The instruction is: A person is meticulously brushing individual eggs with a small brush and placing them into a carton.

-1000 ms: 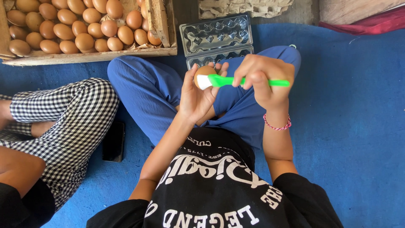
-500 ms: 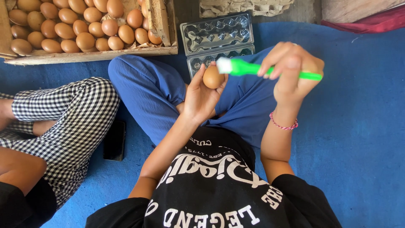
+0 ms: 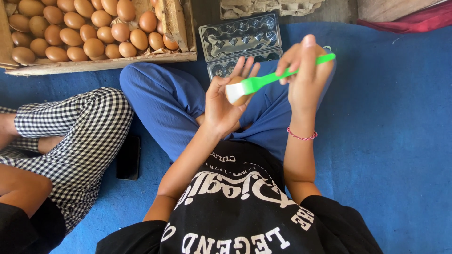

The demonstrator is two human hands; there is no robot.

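Fingers (image 3: 245, 70) of the left hand (image 3: 221, 106) are curled around a brown egg (image 3: 238, 94), so the egg is held up over the lap. Only a small part of the egg can be seen, because white bristles lie across it, right beside the fingertips. The bristles belong to a green brush (image 3: 278, 76), and its handle is pinched between the thumb and fingers of the right hand (image 3: 303, 77). Both hands are closed on something; neither one is free.

A brushing step seems to be in hand: the egg is being wiped while it is held still. For the next move, it is judged that the egg would need to be turned a little in the fingers, so that a new side is met by the bristles. A soft touch is called for, since a shell can be cracked if it is squeezed or pushed hard.

Just past the fingertips, a clear plastic egg tray (image 3: 240, 35) is laid open on the blue mat (image 3: 391, 141). Its cups look bare, though a few are hidden behind the hands. Farther off from the left fingers, a wooden crate (image 3: 174, 23) is filled with many brown eggs (image 3: 89, 23). Below the wrists, blue trousers (image 3: 165, 103) and a black shirt (image 3: 245, 211) are seen. Well away from the left hand, another person's checked trousers (image 3: 80, 136) are seen, with a dark phone (image 3: 128, 157) lying just beside them.
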